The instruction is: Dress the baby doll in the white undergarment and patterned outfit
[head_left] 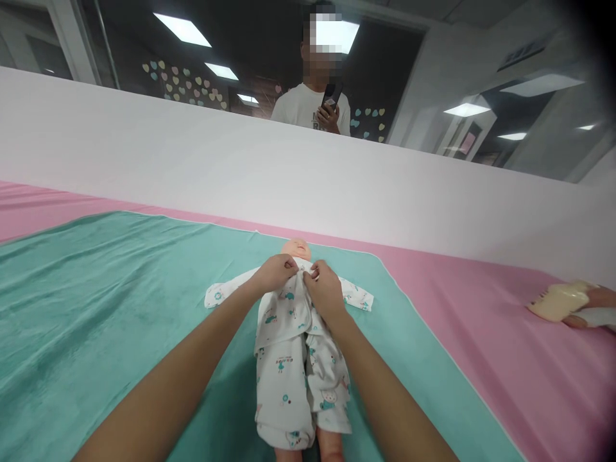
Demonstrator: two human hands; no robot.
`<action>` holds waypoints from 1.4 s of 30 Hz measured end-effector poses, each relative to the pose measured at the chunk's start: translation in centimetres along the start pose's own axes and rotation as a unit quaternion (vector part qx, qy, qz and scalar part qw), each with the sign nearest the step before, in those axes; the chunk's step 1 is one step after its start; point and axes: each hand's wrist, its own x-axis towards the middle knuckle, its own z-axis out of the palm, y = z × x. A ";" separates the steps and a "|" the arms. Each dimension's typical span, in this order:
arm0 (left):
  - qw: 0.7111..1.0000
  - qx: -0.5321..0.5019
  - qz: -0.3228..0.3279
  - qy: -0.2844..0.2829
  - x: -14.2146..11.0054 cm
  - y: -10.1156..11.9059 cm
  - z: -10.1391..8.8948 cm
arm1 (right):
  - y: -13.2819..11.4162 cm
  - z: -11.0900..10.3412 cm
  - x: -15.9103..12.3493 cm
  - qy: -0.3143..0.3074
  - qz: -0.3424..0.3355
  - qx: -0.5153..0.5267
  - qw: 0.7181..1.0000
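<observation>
A baby doll (298, 248) lies on its back on a teal sheet (144, 321), head away from me, arms spread. It wears a white printed baby jacket (282, 319) and matching white trousers (283, 401); its lower legs show below the hems. My left hand (275, 273) is closed, pinching the jacket front just below the neck. Close beside it, my right hand (325, 289) also pinches the jacket front, at the upper edge of the overlap. The fingers hide whatever fastening may be there. Lower down, the front flap lies across the belly.
A pink cover (457, 308) runs under and around the sheet. On it at the far right lies a pale yellow item (561, 301) with skin-coloured parts, partly cut off. Behind stands a white low wall (289, 173) with glass above, where a person (310, 106) holding a phone shows.
</observation>
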 end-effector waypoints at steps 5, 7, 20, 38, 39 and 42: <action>0.997 -0.073 -0.029 -0.028 -0.2 -0.4 -1.0 | -1.6 -0.4 -0.6 -0.027 -0.048 -0.148 0.987; 0.995 -0.090 -0.033 -0.035 -0.3 -0.3 -1.0 | -2.2 -0.6 -0.7 -0.051 -0.039 -0.184 0.981; 0.988 -0.149 -0.018 -0.032 0.0 -0.5 0.5 | 0.2 -0.1 0.3 -0.028 0.042 0.183 0.982; 0.987 -0.158 -0.029 -0.010 -0.4 0.3 0.9 | 1.8 1.0 -0.5 -0.031 0.096 0.419 0.902; 0.988 -0.150 -0.027 -0.007 -0.3 0.3 0.9 | 1.8 1.0 -0.5 -0.027 0.095 0.416 0.904; 0.991 -0.134 -0.022 -0.003 -0.2 0.2 1.0 | 1.7 1.0 -0.6 -0.012 0.095 0.401 0.911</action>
